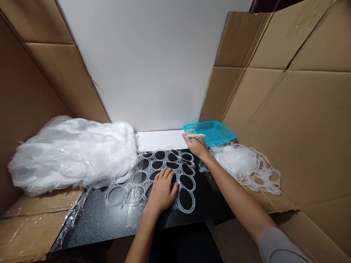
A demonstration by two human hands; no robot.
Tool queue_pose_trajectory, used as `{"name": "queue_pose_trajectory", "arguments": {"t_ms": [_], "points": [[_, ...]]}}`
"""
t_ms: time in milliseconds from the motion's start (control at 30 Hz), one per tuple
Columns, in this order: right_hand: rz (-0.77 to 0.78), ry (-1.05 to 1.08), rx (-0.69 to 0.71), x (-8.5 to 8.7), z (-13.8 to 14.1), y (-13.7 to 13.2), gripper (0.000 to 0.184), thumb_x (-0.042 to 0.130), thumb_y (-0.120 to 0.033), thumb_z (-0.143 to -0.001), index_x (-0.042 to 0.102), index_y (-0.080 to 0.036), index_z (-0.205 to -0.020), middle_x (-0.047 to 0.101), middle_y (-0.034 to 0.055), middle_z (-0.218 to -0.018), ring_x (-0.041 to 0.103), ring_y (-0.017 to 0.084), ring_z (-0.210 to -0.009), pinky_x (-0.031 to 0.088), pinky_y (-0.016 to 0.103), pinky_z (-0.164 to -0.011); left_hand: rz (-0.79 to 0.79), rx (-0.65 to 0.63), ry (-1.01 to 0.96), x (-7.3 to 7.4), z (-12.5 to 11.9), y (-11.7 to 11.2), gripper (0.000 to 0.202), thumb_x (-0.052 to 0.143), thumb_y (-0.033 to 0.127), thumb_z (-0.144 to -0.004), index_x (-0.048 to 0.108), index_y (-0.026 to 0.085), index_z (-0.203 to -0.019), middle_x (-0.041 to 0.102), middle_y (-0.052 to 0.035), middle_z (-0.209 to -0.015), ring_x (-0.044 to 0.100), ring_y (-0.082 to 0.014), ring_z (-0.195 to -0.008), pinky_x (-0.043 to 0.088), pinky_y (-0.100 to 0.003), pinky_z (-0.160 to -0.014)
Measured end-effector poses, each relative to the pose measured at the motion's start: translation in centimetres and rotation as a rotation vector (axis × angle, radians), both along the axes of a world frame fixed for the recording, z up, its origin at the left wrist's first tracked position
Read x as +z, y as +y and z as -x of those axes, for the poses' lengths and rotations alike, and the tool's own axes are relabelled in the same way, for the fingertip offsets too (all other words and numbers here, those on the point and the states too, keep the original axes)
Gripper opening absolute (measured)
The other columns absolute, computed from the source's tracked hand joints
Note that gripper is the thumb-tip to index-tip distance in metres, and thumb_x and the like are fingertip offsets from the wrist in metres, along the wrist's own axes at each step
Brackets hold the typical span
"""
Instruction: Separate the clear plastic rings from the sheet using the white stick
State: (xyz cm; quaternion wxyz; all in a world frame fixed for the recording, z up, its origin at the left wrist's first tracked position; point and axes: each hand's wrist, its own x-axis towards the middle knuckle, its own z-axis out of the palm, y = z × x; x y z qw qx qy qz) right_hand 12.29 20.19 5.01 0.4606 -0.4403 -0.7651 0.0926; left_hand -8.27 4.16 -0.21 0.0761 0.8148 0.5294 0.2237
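A translucent sheet of joined plastic rings [186,211] lies flat on the dark speckled tabletop [98,223]. My left hand [163,188] rests on the sheet, palm down with fingers stretched out, and hides some of its rings. Just beyond the sheet's far right corner, my right hand [197,147] is raised and closed around a slim white pen-like tool [197,135]. The tool is nearly level. Its exact kind is hard to make out. Behind that hand is a blue plastic basket [223,137].
A big wrapped heap of white ring sheets [74,153] stands at the left. At the right lies a tangled pile of ring scraps [238,160]. Cardboard panels [296,120] flank both sides, and a pale wall [153,65] rises at the back.
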Motion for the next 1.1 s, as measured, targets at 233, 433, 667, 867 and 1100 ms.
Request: {"name": "queue_pose_trajectory", "arguments": {"t_ms": [233, 433, 667, 867, 1100], "points": [[0.201, -0.03, 0.288, -1.2, 2.5, -7.8, 0.026, 0.054, -0.031, -0.101, 0.079, -0.023, -0.105, 0.08, 0.005, -0.111, 0.073, 0.023, -0.108, 0.055, 0.037, -0.103, -0.054, -0.025, -0.042, 1.9, 0.7, 1.1, 0.029, 0.049, 0.021, -0.103, 0.061, 0.02, -0.129, 0.064, -0.0115, -0.141, 0.057, -0.0294, -0.135, 0.044, -0.053, -0.116], [0.374, 0.005, 0.425, -3.9, 3.7, -8.9, 0.022, 0.059, -0.033, -0.099, 0.079, -0.025, -0.1, 0.08, 0.0028, -0.108, 0.074, 0.023, -0.106, 0.055, 0.037, -0.101, -0.076, 0.037, -0.155, 0.6, 0.8, -5.4, 0.026, 0.053, 0.025, -0.102, 0.063, 0.022, -0.126, 0.065, -0.0109, -0.135, 0.064, -0.0272, -0.124, 0.056, -0.046, -0.105], [0.086, 0.275, -0.021, -3.9, 2.3, -7.5, 0.027, 0.054, -0.036, -0.102, 0.077, -0.023, -0.103, 0.079, 0.0078, -0.107, 0.072, 0.025, -0.106, 0.054, 0.041, -0.102, -0.004, 0.083, -0.147, 0.2, 0.4, -4.9, 0.031, 0.054, 0.029, -0.103, 0.061, 0.024, -0.133, 0.061, -0.0094, -0.143, 0.057, -0.0288, -0.133, 0.05, -0.05, -0.111], [0.275, 0.112, 0.288, -4.0, 2.3, -8.7, 0.019, 0.059, -0.034, -0.099, 0.076, -0.026, -0.103, 0.078, 0.0043, -0.109, 0.072, 0.023, -0.107, 0.054, 0.039, -0.103, 0.01, 0.071, -0.061, 1.0, -0.1, -5.3, 0.032, 0.055, 0.031, -0.103, 0.061, 0.028, -0.134, 0.056, -0.0069, -0.15, 0.051, -0.0306, -0.138, 0.046, -0.052, -0.113], [0.462, 0.025, 0.456, -4.0, 3.6, -9.7, 0.014, 0.061, -0.031, -0.097, 0.074, -0.024, -0.096, 0.077, 0.002, -0.1, 0.071, 0.02, -0.095, 0.053, 0.034, -0.095, 0.039, 0.093, -0.034, 0.9, 0.0, -5.5, 0.032, 0.056, 0.036, -0.103, 0.061, 0.027, -0.134, 0.058, -0.0071, -0.149, 0.051, -0.0304, -0.138, 0.045, -0.052, -0.113]]}}
